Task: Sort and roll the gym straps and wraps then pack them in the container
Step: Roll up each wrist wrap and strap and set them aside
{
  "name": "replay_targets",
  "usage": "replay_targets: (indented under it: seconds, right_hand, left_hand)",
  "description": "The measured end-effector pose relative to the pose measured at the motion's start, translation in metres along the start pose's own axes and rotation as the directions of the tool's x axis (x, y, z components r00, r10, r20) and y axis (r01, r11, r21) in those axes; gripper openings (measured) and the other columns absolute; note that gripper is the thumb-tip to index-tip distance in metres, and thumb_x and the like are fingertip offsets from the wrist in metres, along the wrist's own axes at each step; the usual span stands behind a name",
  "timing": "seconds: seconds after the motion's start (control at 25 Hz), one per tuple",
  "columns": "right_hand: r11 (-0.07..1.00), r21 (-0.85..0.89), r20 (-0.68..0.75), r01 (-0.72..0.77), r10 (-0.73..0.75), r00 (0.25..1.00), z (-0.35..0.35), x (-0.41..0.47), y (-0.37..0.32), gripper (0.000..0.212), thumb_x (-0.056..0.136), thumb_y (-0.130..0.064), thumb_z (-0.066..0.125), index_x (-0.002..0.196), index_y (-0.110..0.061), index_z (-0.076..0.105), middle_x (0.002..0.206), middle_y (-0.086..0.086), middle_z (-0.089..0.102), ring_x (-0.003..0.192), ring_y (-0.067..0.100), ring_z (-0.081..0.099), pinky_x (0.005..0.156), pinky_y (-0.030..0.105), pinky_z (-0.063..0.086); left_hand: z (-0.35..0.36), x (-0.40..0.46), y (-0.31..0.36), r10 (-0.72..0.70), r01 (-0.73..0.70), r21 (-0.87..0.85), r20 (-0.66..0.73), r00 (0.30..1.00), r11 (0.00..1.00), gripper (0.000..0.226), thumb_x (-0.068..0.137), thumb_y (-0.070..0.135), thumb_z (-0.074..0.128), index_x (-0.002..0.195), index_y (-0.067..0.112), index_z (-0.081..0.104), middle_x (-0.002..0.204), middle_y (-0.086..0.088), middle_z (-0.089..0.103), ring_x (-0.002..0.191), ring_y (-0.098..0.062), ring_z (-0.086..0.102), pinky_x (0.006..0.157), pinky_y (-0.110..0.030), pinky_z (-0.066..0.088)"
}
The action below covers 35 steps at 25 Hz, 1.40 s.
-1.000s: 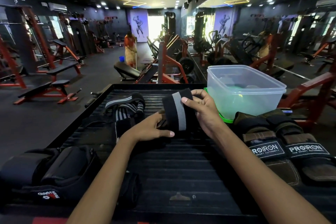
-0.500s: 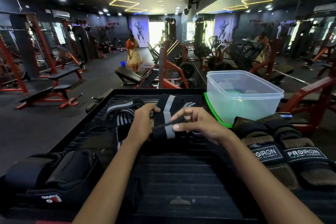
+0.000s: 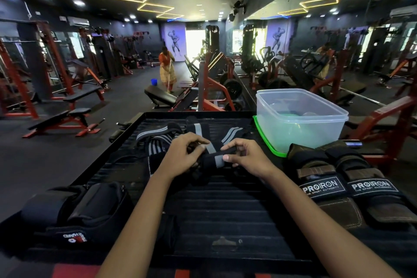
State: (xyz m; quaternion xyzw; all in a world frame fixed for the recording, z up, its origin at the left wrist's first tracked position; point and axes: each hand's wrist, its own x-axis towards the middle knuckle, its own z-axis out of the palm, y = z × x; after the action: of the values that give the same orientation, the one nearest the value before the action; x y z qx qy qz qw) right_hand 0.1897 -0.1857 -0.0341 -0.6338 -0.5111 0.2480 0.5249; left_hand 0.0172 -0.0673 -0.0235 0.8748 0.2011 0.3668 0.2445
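Observation:
A black wrap with a grey stripe [image 3: 217, 158] lies across the middle of the black ribbed platform [image 3: 225, 210]. My left hand [image 3: 180, 156] grips its left end with curled fingers. My right hand [image 3: 244, 157] pinches its right part between thumb and fingers. More black-and-grey striped wraps [image 3: 158, 140] lie bunched just behind my left hand. The clear plastic container [image 3: 300, 119] stands open at the back right on a green lid [image 3: 266, 142].
Two PROIRON grip straps [image 3: 347, 187] lie at the right of the platform. A black padded support [image 3: 74, 212] sits at the front left. Gym benches and red machines fill the floor beyond; a person stands far back in the aisle.
The wrap came down from an upright hold to lie low and sideways over the platform. My hands dropped with it and now hold its two ends. The camera tilted up slightly.

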Motion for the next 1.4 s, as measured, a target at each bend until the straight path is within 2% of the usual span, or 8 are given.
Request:
replay_targets:
  seconds: [0.12, 0.24, 0.36, 0.64, 1.04, 1.2, 1.28, 1.4]
  right_hand:
    - [0.989, 0.146, -0.046, 0.017, -0.011, 0.999, 0.000, -0.001, -0.004, 0.019, 0.080, 0.000, 0.073, 0.085, -0.018, 0.068, 0.081, 0.006, 0.067, 0.061, 0.006, 0.060, 0.059, 0.020, 0.052]
    - [0.985, 0.165, -0.064, 0.040, -0.029, 0.997, 0.004, -0.002, -0.006, 0.018, 0.078, 0.000, 0.074, 0.081, -0.016, 0.069, 0.083, 0.002, 0.068, 0.066, 0.006, 0.064, 0.060, 0.019, 0.052]
    - [0.990, 0.122, -0.083, 0.077, -0.067, 0.994, 0.004, -0.001, -0.005, 0.014, 0.079, -0.004, 0.076, 0.077, -0.017, 0.071, 0.084, -0.001, 0.066, 0.069, 0.009, 0.063, 0.061, 0.019, 0.052]
    - [0.982, -0.037, -0.089, 0.186, -0.188, 0.978, 0.001, 0.004, 0.000, 0.016, 0.077, -0.014, 0.079, 0.082, -0.024, 0.067, 0.080, 0.013, 0.069, 0.068, 0.011, 0.055, 0.071, 0.029, 0.046]
    - [0.987, -0.096, 0.031, 0.131, -0.129, 0.991, 0.001, 0.005, 0.005, 0.017, 0.074, -0.032, 0.079, 0.085, -0.033, 0.065, 0.084, -0.006, 0.075, 0.086, 0.013, 0.070, 0.092, 0.048, 0.050]
    - [0.984, 0.027, 0.072, 0.178, -0.180, 0.981, 0.002, 0.002, 0.001, 0.014, 0.081, -0.009, 0.075, 0.087, -0.022, 0.073, 0.089, 0.002, 0.075, 0.088, 0.013, 0.071, 0.087, 0.036, 0.052]
    - [0.982, 0.034, 0.080, 0.184, -0.186, 0.979, 0.003, 0.001, 0.000, 0.014, 0.081, -0.004, 0.074, 0.089, -0.016, 0.073, 0.091, 0.003, 0.075, 0.089, 0.013, 0.070, 0.085, 0.032, 0.052]
    - [0.977, -0.020, 0.040, 0.214, -0.213, 0.976, 0.005, 0.002, 0.001, 0.019, 0.079, -0.009, 0.076, 0.087, -0.026, 0.073, 0.097, 0.002, 0.071, 0.090, 0.013, 0.068, 0.084, 0.034, 0.053]
  left_hand:
    - [0.001, -0.006, 0.009, 0.066, -0.059, -0.061, 0.124, 0.990, 0.996, 0.029, 0.077, 0.023, 0.080, 0.104, 0.018, 0.072, 0.105, 0.007, 0.069, 0.100, -0.003, 0.063, 0.087, -0.015, 0.047]
    - [0.003, -0.003, 0.005, 0.081, -0.080, -0.014, 0.049, 0.996, 0.997, 0.028, 0.072, 0.016, 0.083, 0.098, 0.015, 0.073, 0.099, 0.008, 0.070, 0.097, 0.000, 0.063, 0.089, -0.015, 0.046]
    - [0.002, -0.005, 0.009, 0.057, -0.058, 0.007, 0.026, 0.998, 0.998, 0.016, 0.074, 0.014, 0.081, 0.088, 0.014, 0.073, 0.085, 0.014, 0.068, 0.083, 0.005, 0.062, 0.078, -0.006, 0.042]
    - [-0.001, -0.004, 0.011, 0.027, -0.025, -0.040, 0.051, 0.998, 0.999, 0.017, 0.076, 0.017, 0.080, 0.090, 0.013, 0.073, 0.087, 0.017, 0.066, 0.083, 0.006, 0.062, 0.075, -0.006, 0.042]
    - [0.002, -0.003, 0.008, 0.106, -0.102, -0.046, 0.084, 0.991, 0.994, 0.021, 0.069, 0.012, 0.084, 0.082, 0.012, 0.068, 0.087, 0.004, 0.063, 0.084, -0.007, 0.059, 0.075, -0.018, 0.046]
    - [0.004, -0.003, 0.007, 0.083, -0.071, -0.103, 0.117, 0.990, 0.992, 0.020, 0.072, 0.009, 0.081, 0.083, 0.009, 0.065, 0.102, 0.006, 0.067, 0.098, 0.000, 0.061, 0.084, -0.012, 0.045]
    - [0.004, -0.003, 0.007, 0.065, -0.053, -0.094, 0.132, 0.989, 0.994, 0.019, 0.073, 0.011, 0.081, 0.081, 0.010, 0.063, 0.089, 0.008, 0.069, 0.086, -0.004, 0.063, 0.078, -0.019, 0.048]
    - [0.004, -0.002, 0.006, 0.032, -0.021, -0.095, 0.118, 0.992, 0.995, 0.020, 0.073, 0.013, 0.081, 0.077, 0.012, 0.061, 0.076, 0.011, 0.064, 0.075, -0.005, 0.060, 0.071, -0.019, 0.046]
